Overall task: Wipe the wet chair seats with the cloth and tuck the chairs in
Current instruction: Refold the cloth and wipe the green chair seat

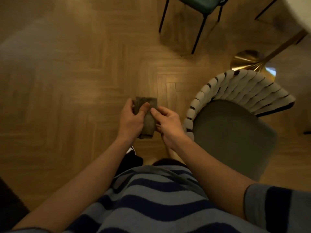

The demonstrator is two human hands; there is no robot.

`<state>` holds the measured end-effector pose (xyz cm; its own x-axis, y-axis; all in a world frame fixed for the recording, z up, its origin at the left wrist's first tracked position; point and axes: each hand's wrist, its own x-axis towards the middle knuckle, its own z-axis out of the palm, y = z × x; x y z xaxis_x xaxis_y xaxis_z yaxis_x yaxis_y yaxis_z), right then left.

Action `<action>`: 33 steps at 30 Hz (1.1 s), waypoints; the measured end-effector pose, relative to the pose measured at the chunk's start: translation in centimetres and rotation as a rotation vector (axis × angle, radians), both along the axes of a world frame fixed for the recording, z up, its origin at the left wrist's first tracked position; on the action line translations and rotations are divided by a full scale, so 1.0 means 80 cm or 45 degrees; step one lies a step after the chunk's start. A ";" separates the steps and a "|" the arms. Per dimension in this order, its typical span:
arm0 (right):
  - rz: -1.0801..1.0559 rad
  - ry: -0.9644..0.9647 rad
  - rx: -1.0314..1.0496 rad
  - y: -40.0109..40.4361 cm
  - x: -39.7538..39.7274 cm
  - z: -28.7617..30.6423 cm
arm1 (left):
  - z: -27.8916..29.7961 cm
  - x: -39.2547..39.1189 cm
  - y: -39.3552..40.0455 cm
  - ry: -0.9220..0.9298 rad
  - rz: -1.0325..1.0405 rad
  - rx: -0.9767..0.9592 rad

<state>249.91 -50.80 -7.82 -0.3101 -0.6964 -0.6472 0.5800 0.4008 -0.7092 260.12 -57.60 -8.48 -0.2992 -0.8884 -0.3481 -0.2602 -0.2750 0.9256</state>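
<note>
A folded grey-green cloth (pixel 148 118) hangs in front of me above the wooden floor, held between both hands. My left hand (pixel 130 121) grips its left side with the thumb laid across the top. My right hand (pixel 169 124) pinches its right edge with thumb and fingers. To the right stands a chair with an olive seat (pixel 234 137) and a curved back of padded cream ribs (pixel 244 89). A second chair with a dark green seat (pixel 198 3) and thin black legs stands at the top of the view.
A brass table base (pixel 247 60) with a slanted gold leg sits behind the cream-backed chair. A white tabletop edge (pixel 299 12) shows at the top right. Herringbone wood floor (pixel 75 81) spreads to the left. A dark object (pixel 10 207) lies at the bottom left.
</note>
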 end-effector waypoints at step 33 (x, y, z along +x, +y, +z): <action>-0.622 -0.120 0.061 -0.531 -0.325 -0.024 | -0.003 -0.367 -0.594 -0.050 -0.779 0.251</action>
